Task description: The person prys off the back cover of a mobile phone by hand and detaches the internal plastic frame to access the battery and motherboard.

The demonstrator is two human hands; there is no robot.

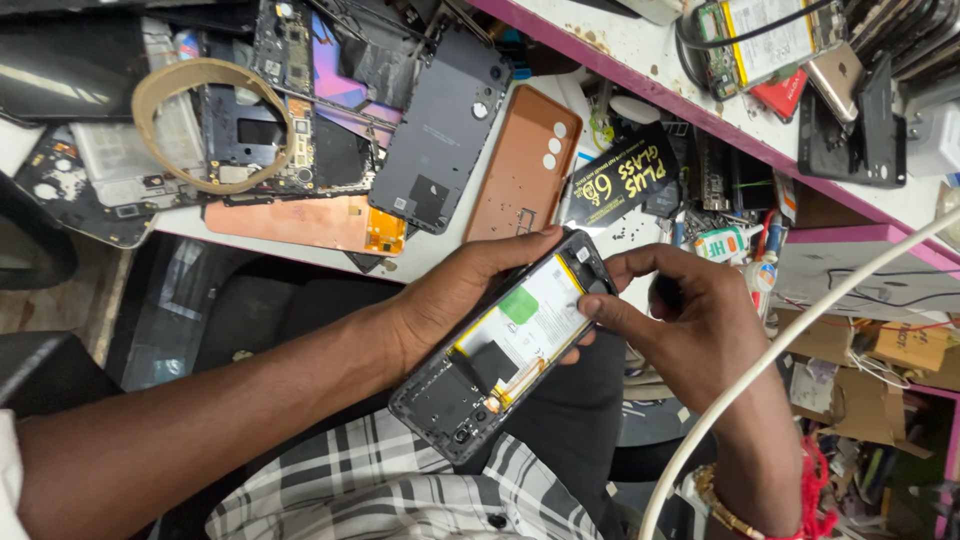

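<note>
An opened phone with its back cover off lies across my lap, showing a white battery with a green sticker and the dark circuit area at its lower end. My left hand cradles it from underneath, thumb along the top edge. My right hand pinches the phone's upper right corner, with the forefinger pressed on the battery's edge. A red thread and a gold bangle circle my right wrist.
The white bench behind holds a copper back cover, a grey back cover, an orange panel, a roll of tape and several phone frames. A pink-edged shelf carries more phones. A white cable crosses at right.
</note>
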